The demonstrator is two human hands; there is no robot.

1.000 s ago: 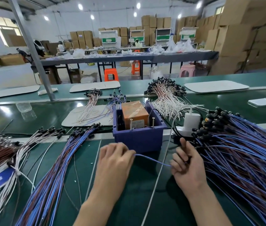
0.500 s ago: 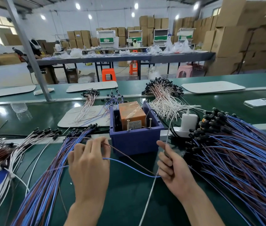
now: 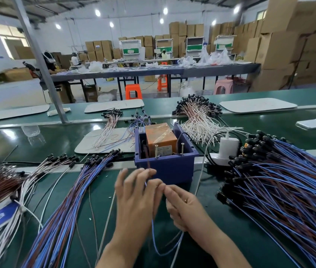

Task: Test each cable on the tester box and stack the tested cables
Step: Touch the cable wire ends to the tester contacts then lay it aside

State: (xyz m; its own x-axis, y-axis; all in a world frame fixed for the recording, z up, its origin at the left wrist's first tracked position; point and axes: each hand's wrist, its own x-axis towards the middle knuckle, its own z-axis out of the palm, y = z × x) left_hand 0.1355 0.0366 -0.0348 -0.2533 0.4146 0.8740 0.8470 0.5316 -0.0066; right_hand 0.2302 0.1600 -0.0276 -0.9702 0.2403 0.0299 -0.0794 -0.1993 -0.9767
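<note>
Your two hands meet low in front of the blue bin point(image 3: 164, 169), touching at the fingertips. The left hand point(image 3: 135, 198) has its fingers part-curled and pinches the blue cable point(image 3: 153, 238) near one end. The right hand point(image 3: 185, 207) is curled tighter and grips the same cable, which droops in a loop below both wrists. You hold it close to the tester box point(image 3: 161, 139), likely so the ends reach the two contact pins point(image 3: 156, 151) at the bin's near rim with little travel.

The untested pile point(image 3: 288, 190) lies on the bench to your right. The tested stack point(image 3: 70, 202) fans out on the left, plugs pointing away. My guess is each hand then has a short reach: take from the right, drop to the left.

Hard to tell:
- The left fingers are motion-blurred, and both thumbs are hidden.
- I cannot see the cable's plug or bare ends inside your grip.
- A brown lead point(image 3: 147, 161) rises from your fingers into the bin; its far end is hidden.
- The label on the box is unreadable.
- Both piles run off the frame edges.
</note>
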